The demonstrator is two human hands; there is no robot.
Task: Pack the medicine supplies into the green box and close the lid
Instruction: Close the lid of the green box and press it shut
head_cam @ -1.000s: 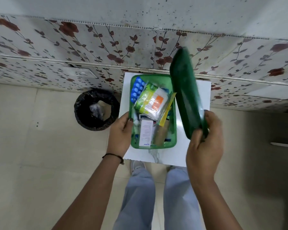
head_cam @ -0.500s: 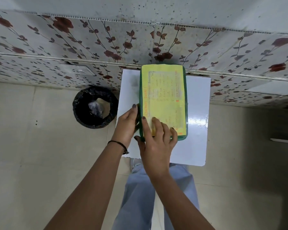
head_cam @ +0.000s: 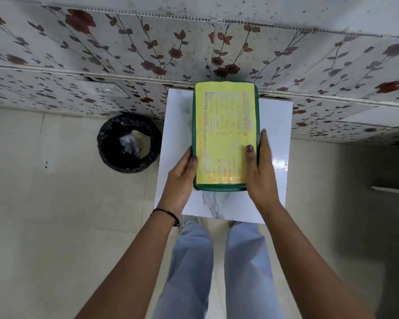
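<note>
Off to your left a black-lined bin (head_cam: 129,142) stands on the floor, well apart from the work and of no use here. Your left hand (head_cam: 179,180) clasps the near left edge of the lid (head_cam: 226,134), thumb laid on top and fingers wrapped down the side out of sight. The lid, with its yellow handwritten label (head_cam: 226,125), lies flat over the green box (head_cam: 219,187), which sits on the small white table (head_cam: 276,134) against the floral wall; no supplies show outside it. Your right hand (head_cam: 260,171) grips the near right edge the same way, thumb on the label, fingers along the rim. You look to be at the closing step, with packing apparently finished. Next, press down evenly along both long edges until the lid seats; whether it has already latched, you cannot tell from here.
</note>
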